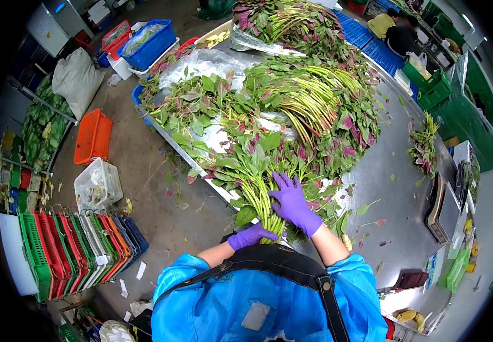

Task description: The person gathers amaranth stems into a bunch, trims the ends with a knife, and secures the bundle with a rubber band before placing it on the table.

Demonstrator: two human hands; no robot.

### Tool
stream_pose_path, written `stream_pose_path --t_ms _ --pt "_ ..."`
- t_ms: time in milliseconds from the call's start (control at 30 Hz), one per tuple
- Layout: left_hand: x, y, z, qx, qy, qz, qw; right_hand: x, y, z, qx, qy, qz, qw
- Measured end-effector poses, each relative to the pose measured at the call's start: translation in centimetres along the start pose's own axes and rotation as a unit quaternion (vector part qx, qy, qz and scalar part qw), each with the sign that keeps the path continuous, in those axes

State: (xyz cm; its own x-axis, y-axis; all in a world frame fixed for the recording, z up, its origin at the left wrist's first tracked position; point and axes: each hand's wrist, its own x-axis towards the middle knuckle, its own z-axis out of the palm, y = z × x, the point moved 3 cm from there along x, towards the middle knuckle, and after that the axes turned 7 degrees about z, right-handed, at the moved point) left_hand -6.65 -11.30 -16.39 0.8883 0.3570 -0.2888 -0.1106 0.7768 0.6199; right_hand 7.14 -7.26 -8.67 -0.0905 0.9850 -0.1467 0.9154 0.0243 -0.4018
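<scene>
A bunch of leafy greens [256, 194] with green stems and purple-tinged leaves lies over the table's near edge. My left hand [250, 235], in a purple glove, is closed around the lower stems. Higher up on the right side of the bunch, my right hand [293, 204], also gloved in purple, rests against the stems with its fingers spread. Beyond the hands is a large heap of the same greens [309, 97], with long stems arched across it. Clear plastic sheeting [206, 65] lies among the leaves.
The metal table [383, 165] carries loose leaves and a small bunch [425, 145] on the right. An orange crate [93, 137], a white bin [98, 185] and several upright coloured crates [75, 251] stand on the floor at left. A person [401, 37] is at the far right.
</scene>
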Motion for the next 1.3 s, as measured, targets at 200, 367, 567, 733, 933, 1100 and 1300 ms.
stream_pose_path --t_ms 200,367,567,733,933,1100,1300 --pt "0.3 -0.3 -0.2 0.026 0.001 0.003 1.0 -1.3 -0.1 0.5 -0.032 0.076 -0.077 0.994" --pt "-0.1 0.3 -0.1 0.05 0.0 0.031 0.998 -7.7 -1.2 -0.9 0.116 0.024 -0.097 0.988" --pt "-0.1 -0.1 -0.5 0.009 -0.018 0.024 1.0 -11.2 6.5 -1.5 0.12 -0.231 0.104 0.96" --pt "-0.1 0.3 0.2 0.004 0.001 0.008 1.0 -6.4 0.8 -4.0 0.097 0.034 0.03 0.994" --pt "0.0 0.5 0.5 0.029 0.033 0.041 0.998 -3.0 -0.6 -0.1 -0.019 0.092 0.056 0.994" --pt "0.1 -0.2 0.3 0.023 0.02 0.009 0.999 -3.4 0.8 0.5 0.046 0.128 0.044 0.99" --pt "0.6 -0.1 -0.1 0.061 0.029 0.065 0.996 -10.3 3.1 -1.2 0.215 0.057 -0.081 0.972"
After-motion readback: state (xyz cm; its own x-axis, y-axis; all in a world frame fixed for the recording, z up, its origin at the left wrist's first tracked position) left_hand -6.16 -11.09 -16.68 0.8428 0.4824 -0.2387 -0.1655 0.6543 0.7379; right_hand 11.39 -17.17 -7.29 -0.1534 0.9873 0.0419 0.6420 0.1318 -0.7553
